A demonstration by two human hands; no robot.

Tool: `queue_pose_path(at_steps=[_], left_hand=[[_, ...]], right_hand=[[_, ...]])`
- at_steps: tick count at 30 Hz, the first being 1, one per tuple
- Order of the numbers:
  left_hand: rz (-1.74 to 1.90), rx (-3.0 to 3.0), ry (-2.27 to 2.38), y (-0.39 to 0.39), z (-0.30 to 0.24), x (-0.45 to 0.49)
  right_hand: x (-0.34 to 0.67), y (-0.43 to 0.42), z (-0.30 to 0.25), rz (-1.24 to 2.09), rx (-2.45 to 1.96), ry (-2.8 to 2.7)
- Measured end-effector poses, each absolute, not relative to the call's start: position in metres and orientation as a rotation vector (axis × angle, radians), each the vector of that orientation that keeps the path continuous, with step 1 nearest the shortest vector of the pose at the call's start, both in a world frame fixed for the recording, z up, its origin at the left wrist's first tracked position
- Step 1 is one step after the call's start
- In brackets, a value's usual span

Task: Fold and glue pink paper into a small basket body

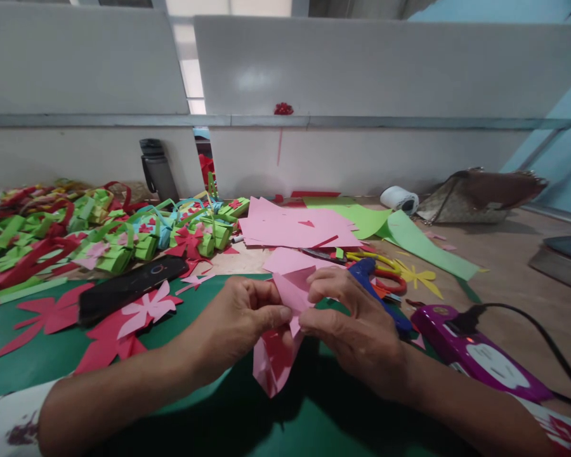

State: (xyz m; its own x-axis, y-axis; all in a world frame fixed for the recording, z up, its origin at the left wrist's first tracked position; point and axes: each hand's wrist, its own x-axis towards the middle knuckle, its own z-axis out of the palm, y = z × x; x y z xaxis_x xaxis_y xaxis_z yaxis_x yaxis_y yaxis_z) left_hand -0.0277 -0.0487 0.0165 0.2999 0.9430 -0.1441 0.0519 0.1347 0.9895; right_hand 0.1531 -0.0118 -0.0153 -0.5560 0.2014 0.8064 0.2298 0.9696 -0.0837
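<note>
Between my hands is a folded piece of pink paper, creased into a hollow shape that tilts down toward me. My left hand pinches its left edge, thumb on the near side. From the right, my right hand grips the upper right part with thumb and bent fingers. The lower end hangs free above the green mat. Just behind lies more pink paper. Beyond my right hand rest the blue handle of a tool and scissors with orange handles.
Many green paper baskets crowd the left side. A black phone lies among red paper flowers. Pink sheets are stacked at the back. To the right are a purple power strip with a cable and a handbag. A bottle stands behind.
</note>
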Motion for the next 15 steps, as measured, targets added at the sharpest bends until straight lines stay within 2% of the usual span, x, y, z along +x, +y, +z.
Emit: queue_pose_path(at_steps=[15], left_hand=[[0.791, 1.397, 1.165, -0.0509, 0.0233, -0.0262]], right_hand=[[0.1518, -0.0122, -0.0156, -0.069, -0.278, -2.170]])
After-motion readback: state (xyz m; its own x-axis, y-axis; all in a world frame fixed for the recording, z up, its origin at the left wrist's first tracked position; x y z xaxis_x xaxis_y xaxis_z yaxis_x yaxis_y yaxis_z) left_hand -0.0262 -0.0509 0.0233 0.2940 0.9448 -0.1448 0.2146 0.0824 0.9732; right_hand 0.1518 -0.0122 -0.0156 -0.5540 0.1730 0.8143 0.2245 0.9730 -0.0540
